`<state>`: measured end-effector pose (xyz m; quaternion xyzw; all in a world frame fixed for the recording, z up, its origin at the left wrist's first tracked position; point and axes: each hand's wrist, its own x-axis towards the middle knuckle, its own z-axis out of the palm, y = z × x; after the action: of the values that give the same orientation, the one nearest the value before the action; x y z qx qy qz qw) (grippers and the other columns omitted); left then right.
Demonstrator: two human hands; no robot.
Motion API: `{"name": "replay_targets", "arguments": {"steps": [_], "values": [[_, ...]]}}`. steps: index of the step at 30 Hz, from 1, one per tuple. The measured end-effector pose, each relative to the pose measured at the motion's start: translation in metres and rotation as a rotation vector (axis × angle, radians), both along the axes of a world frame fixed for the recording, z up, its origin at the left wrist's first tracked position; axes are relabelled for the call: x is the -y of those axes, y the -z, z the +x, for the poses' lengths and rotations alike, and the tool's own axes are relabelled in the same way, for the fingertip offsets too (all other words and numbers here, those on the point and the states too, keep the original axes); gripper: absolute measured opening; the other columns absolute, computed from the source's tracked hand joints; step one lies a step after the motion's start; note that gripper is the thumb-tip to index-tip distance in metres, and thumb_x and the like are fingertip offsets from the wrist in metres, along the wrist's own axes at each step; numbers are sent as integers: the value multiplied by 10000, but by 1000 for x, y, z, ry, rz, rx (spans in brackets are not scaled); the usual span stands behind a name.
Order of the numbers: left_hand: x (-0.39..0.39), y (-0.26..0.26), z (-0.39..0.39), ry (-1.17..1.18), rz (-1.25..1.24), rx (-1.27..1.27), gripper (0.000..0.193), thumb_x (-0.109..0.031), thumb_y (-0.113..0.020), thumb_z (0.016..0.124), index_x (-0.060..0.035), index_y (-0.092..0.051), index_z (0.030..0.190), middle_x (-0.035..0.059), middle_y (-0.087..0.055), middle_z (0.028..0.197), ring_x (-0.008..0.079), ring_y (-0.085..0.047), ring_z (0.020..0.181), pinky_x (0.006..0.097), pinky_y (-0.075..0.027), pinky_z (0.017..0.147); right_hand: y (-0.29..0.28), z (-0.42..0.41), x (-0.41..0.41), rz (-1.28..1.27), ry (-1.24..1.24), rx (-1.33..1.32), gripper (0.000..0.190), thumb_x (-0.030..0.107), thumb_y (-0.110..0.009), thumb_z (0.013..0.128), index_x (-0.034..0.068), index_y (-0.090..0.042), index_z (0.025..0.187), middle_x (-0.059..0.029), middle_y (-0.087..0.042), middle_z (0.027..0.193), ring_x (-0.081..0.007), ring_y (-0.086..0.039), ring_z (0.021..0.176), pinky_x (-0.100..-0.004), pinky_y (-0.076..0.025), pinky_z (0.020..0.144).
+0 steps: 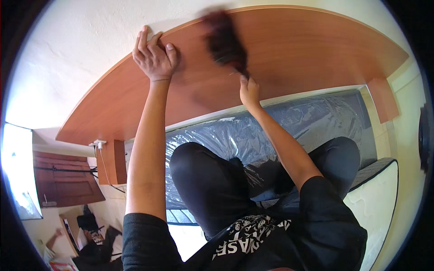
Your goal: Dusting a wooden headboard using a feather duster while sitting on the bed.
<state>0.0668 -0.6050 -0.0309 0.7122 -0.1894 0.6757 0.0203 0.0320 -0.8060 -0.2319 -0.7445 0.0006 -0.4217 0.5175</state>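
A curved wooden headboard (291, 44) stands against the pale wall in front of me. My left hand (156, 56) rests flat on its upper left part, fingertips reaching past the top edge to the wall and thumb apart; it holds nothing. In my right hand (250, 89) is the thin handle of a dark duster (225, 39). Motion blurs the duster's head, which is over the headboard's face near the top edge, so I cannot tell whether it touches the wood.
Below the headboard lies a dark padded base (217, 132) wrapped in clear plastic, with my legs over it. A white mattress (373, 203) is at the right. A plugged-in charger (100, 143) and cable hang by the left post. Someone's arm (52, 240) shows at lower left.
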Motion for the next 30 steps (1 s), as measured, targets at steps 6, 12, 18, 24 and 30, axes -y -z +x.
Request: {"name": "replay_targets", "arguments": {"steps": [6, 12, 18, 24, 30], "values": [[2, -1, -2, -57, 18, -1, 321, -338, -409, 847, -109, -541, 1030, 94, -469, 1260, 282, -420, 1161, 395, -318, 944, -2, -2, 13, -73, -93, -269, 486, 406, -406, 929, -31, -567, 792, -230, -578, 676, -422, -557, 648, -484, -422, 606], [1, -2, 0, -50, 15, -16, 326, -348, -391, 866, -104, -534, 1030, 90, -461, 1264, 278, -417, 1163, 398, -320, 946, -2, -5, 24, 289, -177, -540, 452, 368, -427, 918, -50, -592, 879, -285, -598, 823, -458, -566, 812, -507, -444, 698], [0, -1, 0, -45, 22, -22, 332, -354, -391, 864, -103, -533, 1030, 86, -450, 1275, 276, -413, 1165, 402, -313, 951, 7, -2, 31, -41, -23, -271, 454, 357, -425, 920, -52, -574, 790, -277, -593, 755, -473, -556, 753, -521, -425, 675], [1, 1, -1, -21, 19, -31, 350, -378, -383, 883, -133, -510, 1098, 96, -430, 1290, 277, -396, 1158, 414, -296, 944, 3, -4, 39, -36, -57, -317, 456, 337, -417, 918, -96, -553, 871, -322, -570, 785, -488, -550, 795, -534, -420, 716], [2, 0, 1, -55, 23, -18, 345, -359, -386, 862, -104, -528, 1045, 93, -448, 1264, 280, -406, 1160, 402, -307, 954, 0, -3, 40, 303, -68, -453, 430, 319, -445, 913, -88, -559, 835, -316, -571, 749, -499, -544, 748, -535, -424, 667]]}}
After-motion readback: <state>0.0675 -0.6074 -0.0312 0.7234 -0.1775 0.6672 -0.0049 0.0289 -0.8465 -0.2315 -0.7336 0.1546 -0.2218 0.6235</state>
